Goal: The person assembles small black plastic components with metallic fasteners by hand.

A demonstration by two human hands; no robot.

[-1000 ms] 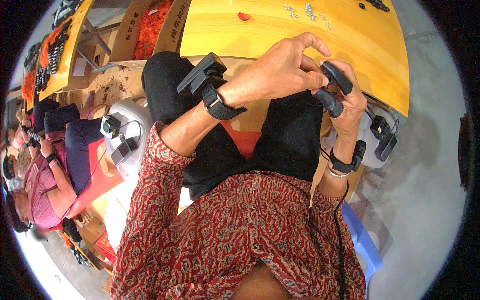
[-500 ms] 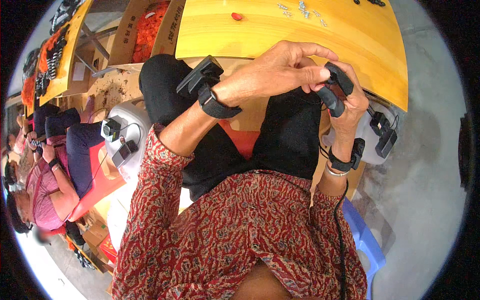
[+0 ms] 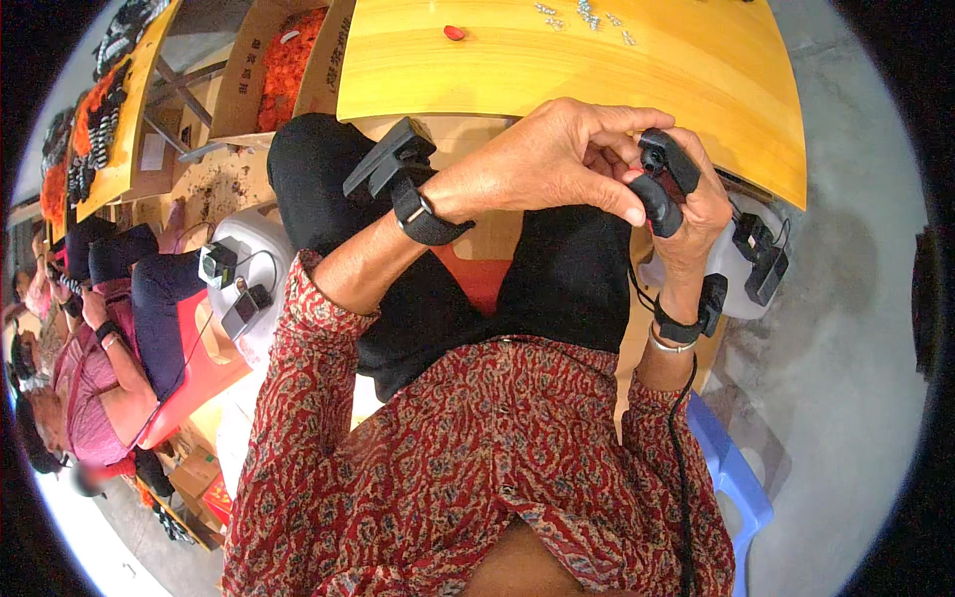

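Note:
My left hand (image 3: 572, 159) reaches across from the left, its thumb and index finger spread apart around a small black part (image 3: 655, 154) with a round end. The left index fingertip lies near the top of this part; the other fingers curl behind, partly hidden. My right hand (image 3: 704, 204) is closed around the black part. A second rounded black shape (image 3: 660, 206) sits at the right thumb; whether it is a thumb cover or a separate piece I cannot tell. A bit of red shows between the hands. Both hands are over my lap, by the table's near edge.
On the yellow table (image 3: 577, 75) lie a red piece (image 3: 455, 33) and several small silvery parts (image 3: 588, 14). A cardboard box (image 3: 239, 85) of orange-red pieces (image 3: 292, 75) stands at the left. Farther left, a person (image 3: 109, 383) sits working. A blue plastic stool (image 3: 731, 478) is at right.
My left thumb has moved down and away from the black part, opening a gap to the index finger. The round end of the part now shows. The view has shifted slightly.

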